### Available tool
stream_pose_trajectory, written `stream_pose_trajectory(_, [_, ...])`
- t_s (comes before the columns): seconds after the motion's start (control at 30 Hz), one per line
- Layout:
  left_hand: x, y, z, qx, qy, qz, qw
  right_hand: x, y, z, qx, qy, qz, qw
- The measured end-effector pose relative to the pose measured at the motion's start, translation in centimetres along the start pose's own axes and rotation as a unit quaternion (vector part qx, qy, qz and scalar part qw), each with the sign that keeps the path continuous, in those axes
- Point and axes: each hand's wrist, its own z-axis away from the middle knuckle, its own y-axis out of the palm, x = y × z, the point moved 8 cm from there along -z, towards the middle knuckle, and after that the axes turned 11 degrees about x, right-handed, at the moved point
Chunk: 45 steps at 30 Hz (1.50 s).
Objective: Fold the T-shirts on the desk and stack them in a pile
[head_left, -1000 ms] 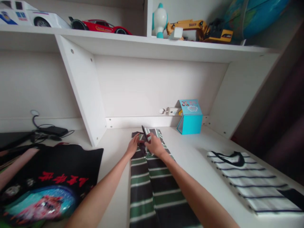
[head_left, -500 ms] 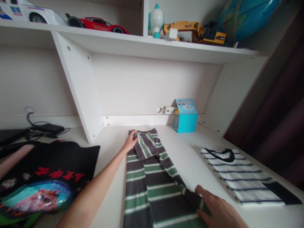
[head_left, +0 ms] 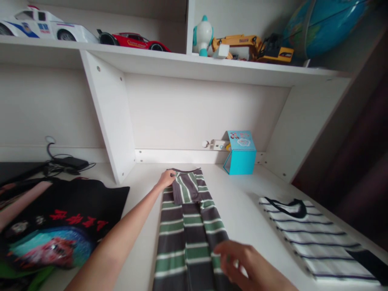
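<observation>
A grey, green and white striped shirt (head_left: 194, 230) lies lengthwise on the white desk, its sides folded inward and a short flap lying near the collar. At its top left corner, my left hand (head_left: 166, 179) pinches the fabric beside that flap. My right hand (head_left: 245, 262) is over the lower right edge of the shirt, fingers bent and apart, slightly blurred, with no cloth seen gripped in them. The shirt's lower end runs out of view at the bottom.
To the right lies a folded white shirt with dark stripes (head_left: 321, 230). A black printed shirt (head_left: 91, 198) spreads out at left, near a black adapter (head_left: 71, 162) with cables. A blue desk calendar (head_left: 242, 161) stands at the back. Toys sit on the shelf (head_left: 151, 51) above.
The shirt's right side, lifted and bunched in my right hand before, now lies straight and flat along its length. My right hand has moved left and let go. The left keeps its hold.
</observation>
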Motion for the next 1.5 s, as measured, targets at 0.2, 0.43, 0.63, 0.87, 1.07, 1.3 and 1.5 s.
stream_pose_trajectory(0.2, [-1.4,-1.2,1.4,-0.027,-0.047,-0.086,0.995,-4.3,0.0,-6.6,-0.038,0.07,0.145,0.986])
stream_pose_trajectory(0.43, [-10.8,6.7,2.0,0.115,0.174,-0.152,0.966,-5.6,2.6,-7.6,0.047,0.139,0.153,0.977])
stream_pose_trajectory(0.63, [-9.6,10.6,-0.9,0.225,0.052,-0.173,0.958,-6.2,2.7,-7.5,0.05,0.152,0.149,0.976])
stream_pose_trajectory(0.87, [-8.5,10.2,-3.7,0.189,0.003,-0.164,0.968,-6.6,3.3,-8.0,0.043,0.136,0.151,0.978])
stream_pose_trajectory(1.07, [-9.2,10.1,-3.4,0.163,0.018,-0.175,0.971,-6.1,2.8,-7.8,0.039,0.135,0.145,0.979])
stream_pose_trajectory(1.3, [-8.9,6.5,1.0,0.187,0.065,-0.185,0.963,-6.3,3.1,-7.6,0.017,0.13,0.15,0.98])
stream_pose_trajectory(1.5, [-4.4,4.9,4.7,0.142,0.001,-0.19,0.972,-5.8,2.7,-7.3,0.015,0.119,0.142,0.983])
